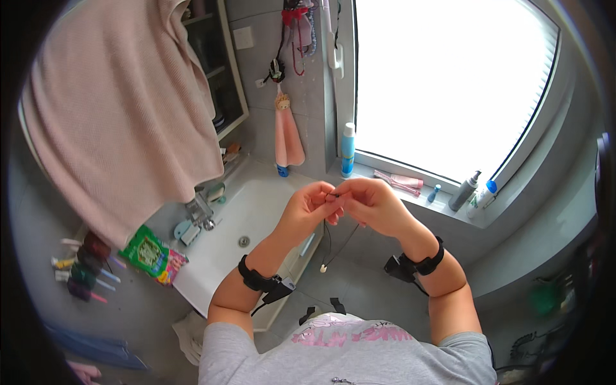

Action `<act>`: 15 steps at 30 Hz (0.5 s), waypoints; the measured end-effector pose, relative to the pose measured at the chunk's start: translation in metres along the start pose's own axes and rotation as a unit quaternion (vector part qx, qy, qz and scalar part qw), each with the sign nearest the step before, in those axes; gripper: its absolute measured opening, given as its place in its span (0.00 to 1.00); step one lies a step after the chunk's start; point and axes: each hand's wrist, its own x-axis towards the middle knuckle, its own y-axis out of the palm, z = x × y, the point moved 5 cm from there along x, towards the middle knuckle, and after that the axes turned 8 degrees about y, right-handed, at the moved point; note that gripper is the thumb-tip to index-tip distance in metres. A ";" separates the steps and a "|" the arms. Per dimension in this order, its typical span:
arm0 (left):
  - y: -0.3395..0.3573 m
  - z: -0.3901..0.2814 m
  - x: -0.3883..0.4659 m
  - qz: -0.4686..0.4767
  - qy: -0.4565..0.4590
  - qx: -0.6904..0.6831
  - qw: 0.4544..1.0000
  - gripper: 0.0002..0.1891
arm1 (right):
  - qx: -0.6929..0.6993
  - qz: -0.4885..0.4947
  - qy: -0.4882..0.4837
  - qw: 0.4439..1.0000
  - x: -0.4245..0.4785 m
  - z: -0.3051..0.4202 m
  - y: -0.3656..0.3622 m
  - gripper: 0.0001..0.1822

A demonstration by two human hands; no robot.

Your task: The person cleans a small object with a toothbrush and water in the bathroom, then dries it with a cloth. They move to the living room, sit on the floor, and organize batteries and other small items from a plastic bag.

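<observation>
Both hands meet in front of me, above the floor beside the sink. Between my left hand (308,209) and my right hand (378,204), the fingertips pinch a thin black cord (328,240). A small dark spot, perhaps a knot or clasp, shows where the fingertips come together. The cord hangs below the hands in a loop, and a small pale pendant (323,268) dangles at its lowest point. My fingers partly hide the ends of the cord. Each forearm wears a black strap with a small device.
A white sink (226,260) with a metal faucet (199,209) lies to the left. A pink towel (130,106) hangs above it. Several bottles, including a blue spray can (348,151), stand on the windowsill (442,204). A green packet (147,252) rests by the sink's left edge.
</observation>
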 end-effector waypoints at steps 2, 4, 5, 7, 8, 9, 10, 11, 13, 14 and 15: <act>-0.016 -0.006 0.030 -0.011 -0.002 0.014 1.000 0.10 | 0.029 -0.028 -0.008 0.999 0.028 -0.003 -0.012 0.08; -0.034 -0.009 0.059 0.006 -0.018 0.069 0.997 0.08 | 0.048 -0.049 -0.019 0.998 0.051 -0.003 -0.026 0.07; -0.042 -0.010 0.072 0.014 -0.024 0.096 0.995 0.07 | 0.045 -0.064 -0.026 0.997 0.066 -0.005 -0.034 0.07; -0.061 -0.010 0.099 0.008 -0.030 0.104 0.994 0.07 | 0.037 -0.098 -0.048 0.993 0.093 -0.005 -0.052 0.06; -0.074 -0.011 0.110 0.002 -0.034 0.112 0.993 0.07 | 0.030 -0.120 -0.056 0.991 0.107 0.000 -0.058 0.06; -0.082 -0.013 0.122 0.000 -0.033 0.116 0.993 0.07 | -0.001 -0.138 -0.071 0.988 0.121 0.005 -0.065 0.06; -0.086 -0.021 0.134 -0.018 -0.022 0.143 0.989 0.07 | -0.037 -0.153 -0.085 0.984 0.136 0.006 -0.076 0.05; -0.091 -0.023 0.149 -0.018 0.012 0.167 0.986 0.07 | -0.073 -0.168 -0.099 0.978 0.150 0.007 -0.088 0.05; -0.105 -0.027 0.177 -0.031 0.082 0.219 0.972 0.07 | -0.080 -0.186 -0.121 0.972 0.179 0.012 -0.109 0.05; -0.109 -0.031 0.192 -0.046 0.083 0.214 0.972 0.07 | -0.092 -0.196 -0.140 0.966 0.193 0.018 -0.120 0.06; -0.115 -0.033 0.206 -0.066 0.087 0.219 0.970 0.07 | -0.103 -0.205 -0.161 0.960 0.207 0.024 -0.131 0.06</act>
